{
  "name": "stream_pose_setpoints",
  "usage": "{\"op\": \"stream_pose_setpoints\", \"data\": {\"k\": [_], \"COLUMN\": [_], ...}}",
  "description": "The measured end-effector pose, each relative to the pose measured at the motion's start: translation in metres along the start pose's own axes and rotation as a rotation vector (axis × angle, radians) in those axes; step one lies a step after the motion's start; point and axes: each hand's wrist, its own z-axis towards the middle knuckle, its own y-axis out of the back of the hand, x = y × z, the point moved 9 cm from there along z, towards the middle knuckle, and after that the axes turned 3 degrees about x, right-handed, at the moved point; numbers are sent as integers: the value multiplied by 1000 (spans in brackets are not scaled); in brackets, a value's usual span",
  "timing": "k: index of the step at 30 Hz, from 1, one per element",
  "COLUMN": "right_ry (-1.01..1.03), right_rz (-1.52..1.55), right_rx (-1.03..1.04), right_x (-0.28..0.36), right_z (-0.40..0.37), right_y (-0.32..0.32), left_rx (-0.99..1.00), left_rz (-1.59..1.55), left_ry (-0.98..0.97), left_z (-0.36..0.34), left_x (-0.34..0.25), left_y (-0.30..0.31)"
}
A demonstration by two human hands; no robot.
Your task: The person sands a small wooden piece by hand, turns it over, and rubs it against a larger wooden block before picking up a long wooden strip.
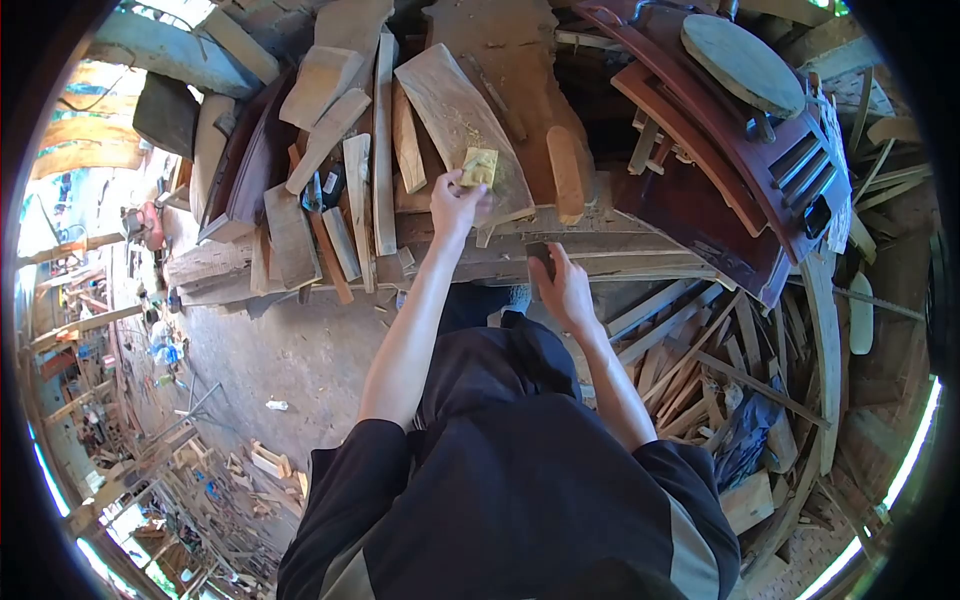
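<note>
Between the thumb and fingers of my left hand (458,208) is a small, creased yellow square piece (481,165), too small to name more exactly. It overlaps the wide pale wooden board (450,95), where yellowish dust is scattered. Closer to my body and to the right, my right hand (567,292) is closed around a dark, narrow block (540,262) that sticks up past the fingers. That hand is at the near edge of the wooden workbench (600,240), below a rounded strip of wood (565,175).
Several wood offcuts (383,140) lie left of the board, with a clear bottle-like item (313,192) among them. Reddish-brown furniture parts (700,110) carry a round wooden disc (742,62) at right. Scrap sticks (690,370) pile up below; concrete floor (270,350) shows at left.
</note>
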Motion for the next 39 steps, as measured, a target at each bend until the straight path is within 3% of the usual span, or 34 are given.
{"op": "stream_pose_setpoints", "data": {"k": [8, 11, 13, 14, 16, 19, 29, 34, 39], "right_ry": [46, 105, 56, 60, 39, 61, -53, 250, 325], "right_rz": [-130, -136, -140, -149, -187, -232, -412, -586, -634], "right_rx": [-254, -302, -252, -260, -249, -224, -131, -128, -139], "right_x": [9, 23, 26, 28, 30, 32, 33, 57, 51], "right_z": [29, 56, 77, 86, 102, 113, 140, 159, 134], "right_y": [14, 17, 12, 11, 6, 1, -9, -32, -36], "left_rx": [-38, -199, -297, -305, -161, -70, -112, -246, -213], "left_rz": [607, 780, 890, 878, 1013, 885, 804, 753, 690], "left_ry": [-67, -125, -552, -545, -721, -756, -694, -613, -589], "left_z": [-3, -7, 1, 10, 20, 27, 37, 45, 44], "left_x": [19, -25, -59, -59, -56, -45, -46, -33, -31], "left_y": [28, 28, 14, 14, -7, -8, -11, -17, -14]}}
